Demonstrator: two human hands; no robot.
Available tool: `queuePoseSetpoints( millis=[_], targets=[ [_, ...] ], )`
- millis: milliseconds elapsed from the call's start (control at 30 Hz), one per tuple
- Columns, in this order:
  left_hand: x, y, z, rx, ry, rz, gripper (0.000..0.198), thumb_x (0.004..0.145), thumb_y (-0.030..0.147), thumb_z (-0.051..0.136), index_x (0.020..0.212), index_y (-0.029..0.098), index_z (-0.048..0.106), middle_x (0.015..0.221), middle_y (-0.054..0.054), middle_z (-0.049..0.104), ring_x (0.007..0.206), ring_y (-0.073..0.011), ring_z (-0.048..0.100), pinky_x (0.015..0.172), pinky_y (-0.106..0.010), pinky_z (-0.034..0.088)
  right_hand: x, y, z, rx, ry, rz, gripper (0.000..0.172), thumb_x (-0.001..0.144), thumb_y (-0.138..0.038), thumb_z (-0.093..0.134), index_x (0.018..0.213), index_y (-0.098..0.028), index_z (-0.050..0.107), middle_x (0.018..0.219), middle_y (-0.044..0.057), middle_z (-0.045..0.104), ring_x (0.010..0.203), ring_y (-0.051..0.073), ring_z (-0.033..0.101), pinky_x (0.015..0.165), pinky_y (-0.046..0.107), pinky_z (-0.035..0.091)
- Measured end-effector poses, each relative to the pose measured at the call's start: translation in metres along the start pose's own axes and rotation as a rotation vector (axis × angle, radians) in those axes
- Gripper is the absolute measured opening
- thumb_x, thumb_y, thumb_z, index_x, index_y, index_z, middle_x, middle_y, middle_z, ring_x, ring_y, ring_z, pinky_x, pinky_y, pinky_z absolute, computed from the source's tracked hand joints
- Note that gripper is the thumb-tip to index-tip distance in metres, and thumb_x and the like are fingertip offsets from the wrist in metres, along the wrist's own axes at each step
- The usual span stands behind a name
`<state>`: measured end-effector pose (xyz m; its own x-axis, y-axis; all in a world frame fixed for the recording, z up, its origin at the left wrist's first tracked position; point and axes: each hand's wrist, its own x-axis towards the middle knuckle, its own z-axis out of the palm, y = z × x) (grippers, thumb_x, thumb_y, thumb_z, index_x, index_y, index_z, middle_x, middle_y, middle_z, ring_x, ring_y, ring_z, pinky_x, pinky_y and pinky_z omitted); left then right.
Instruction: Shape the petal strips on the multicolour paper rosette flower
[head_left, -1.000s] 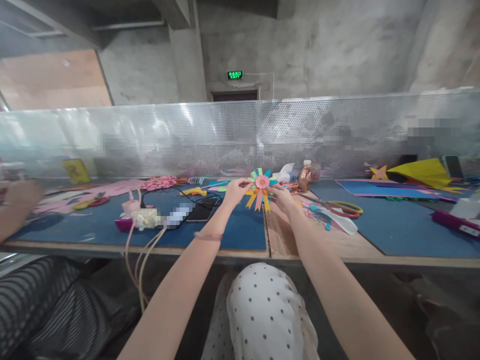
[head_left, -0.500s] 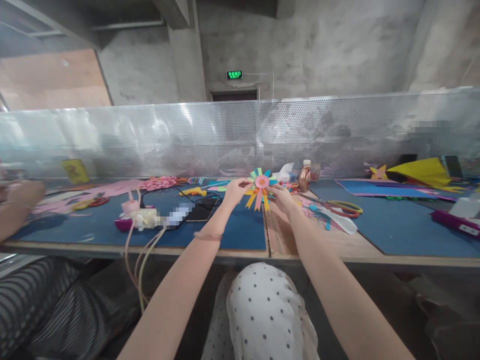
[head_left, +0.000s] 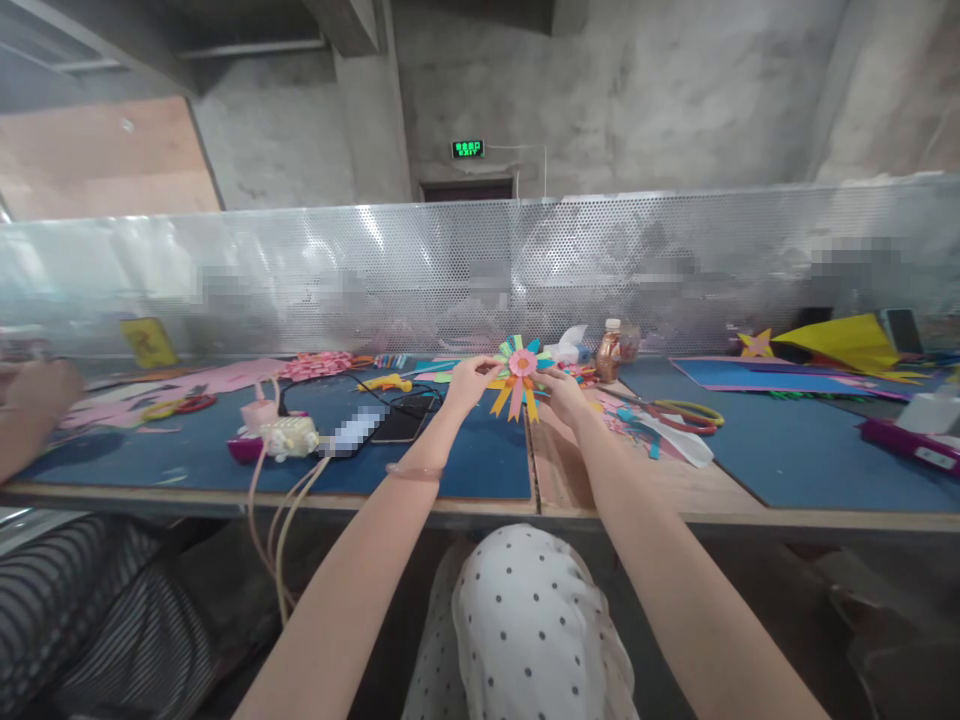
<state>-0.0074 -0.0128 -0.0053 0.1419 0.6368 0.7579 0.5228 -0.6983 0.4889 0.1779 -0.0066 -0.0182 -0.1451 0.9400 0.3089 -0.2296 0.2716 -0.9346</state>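
Between my hands, above the table, is a colourful paper flower rosette (head_left: 523, 364) with a pink centre, green and blue loops, and yellow, orange and pink ribbon tails hanging down. My left hand (head_left: 474, 382) pinches its left edge between thumb and fingers. From the right, my right hand (head_left: 564, 392) grips the opposite edge, its fingertips partly hidden by the petals. Just right of that hand lie coloured paper scraps (head_left: 628, 425) and scissors (head_left: 686, 415) with red and yellow handles.
A phone with a lit screen (head_left: 354, 432) and a power strip (head_left: 247, 450) with cables sit to the left. Behind are a yellow glue gun (head_left: 386, 383), pink paper flowers (head_left: 319, 365) and a bottle (head_left: 610, 350). A co-worker's hand (head_left: 41, 390) is at far left.
Both my hands stay on the rosette in nearly the same place. The co-worker's hand at the far left has shifted slightly left.
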Motion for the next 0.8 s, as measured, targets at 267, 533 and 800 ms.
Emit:
queuePoseSetpoints(
  millis=[267, 533, 800],
  targets=[
    [-0.0001, -0.0015, 0.0007, 0.027, 0.013, -0.006, 0.019, 0.088, 0.030, 0.053, 0.094, 0.012, 0.059, 0.091, -0.004, 0.061, 0.079, -0.0143, 0.060, 0.072, -0.033, 0.051, -0.0006, 0.0002, 0.0010, -0.013, -0.016, 0.004, 0.019, 0.088, -0.028, 0.054, 0.100, -0.014, 0.057, 0.097, 0.004, 0.059, 0.080, 0.014, 0.059, 0.069, 0.031, 0.051],
    [0.0007, -0.0044, -0.0006, 0.083, 0.038, -0.042, 0.020, 0.088, 0.031, 0.053, 0.093, 0.012, 0.059, 0.089, -0.004, 0.061, 0.077, -0.0138, 0.059, 0.071, -0.033, 0.051, -0.0006, 0.0004, 0.0006, -0.023, -0.029, 0.005, 0.019, 0.088, -0.028, 0.054, 0.100, -0.014, 0.057, 0.097, 0.005, 0.059, 0.080, 0.014, 0.059, 0.069, 0.031, 0.051],
    [0.0004, -0.0034, -0.0006, 0.081, 0.045, -0.041, 0.020, 0.088, 0.031, 0.053, 0.092, 0.012, 0.059, 0.088, -0.003, 0.061, 0.076, -0.0135, 0.059, 0.070, -0.032, 0.051, -0.0012, 0.0000, 0.0013, -0.021, -0.039, -0.008, 0.019, 0.088, -0.028, 0.054, 0.099, -0.013, 0.057, 0.097, 0.005, 0.059, 0.080, 0.014, 0.059, 0.070, 0.031, 0.051]
  ],
)
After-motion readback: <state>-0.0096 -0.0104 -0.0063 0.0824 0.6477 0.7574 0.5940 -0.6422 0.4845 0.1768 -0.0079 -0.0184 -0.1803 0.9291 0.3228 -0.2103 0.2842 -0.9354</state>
